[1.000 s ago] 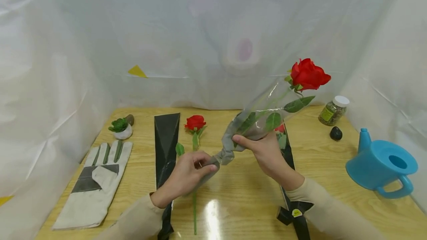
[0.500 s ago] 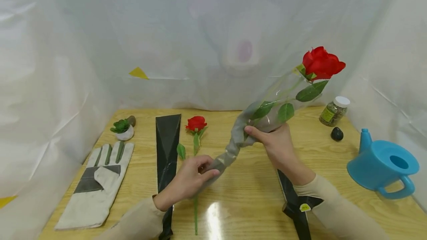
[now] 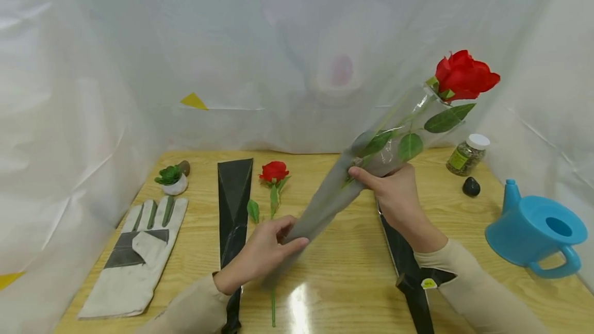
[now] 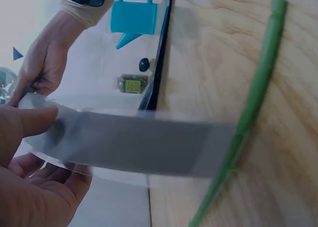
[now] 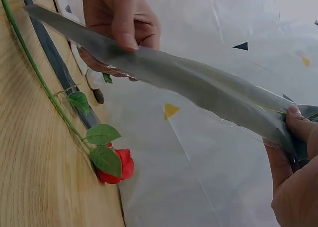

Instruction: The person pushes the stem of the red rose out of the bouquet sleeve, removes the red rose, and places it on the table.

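A long wrapping sleeve (image 3: 325, 205), clear at its top and grey lower down, is held slanting above the table. Inside it is a rose stem with green leaves, and the large red rose (image 3: 466, 76) sticks out of its upper end. My right hand (image 3: 394, 197) grips the sleeve midway, thumb on top. Lower down, my left hand (image 3: 264, 249) pinches the narrow grey end between thumb and fingers. In the left wrist view the flat grey tail (image 4: 164, 145) extends past that hand. Another red rose (image 3: 274, 171) lies below on the table.
Long black packages (image 3: 234, 184) flank the work area, one partly under the right forearm. At left lie a work glove (image 3: 136, 267) and a small potted succulent (image 3: 171, 179). At right stand a blue watering can (image 3: 533, 231), a jar (image 3: 467, 154) and a black stone (image 3: 471, 186).
My right hand has moved up and to the right with the rose. The grey part of the sleeve, bunched and twisted before, is now stretched straight. My left hand has barely moved.
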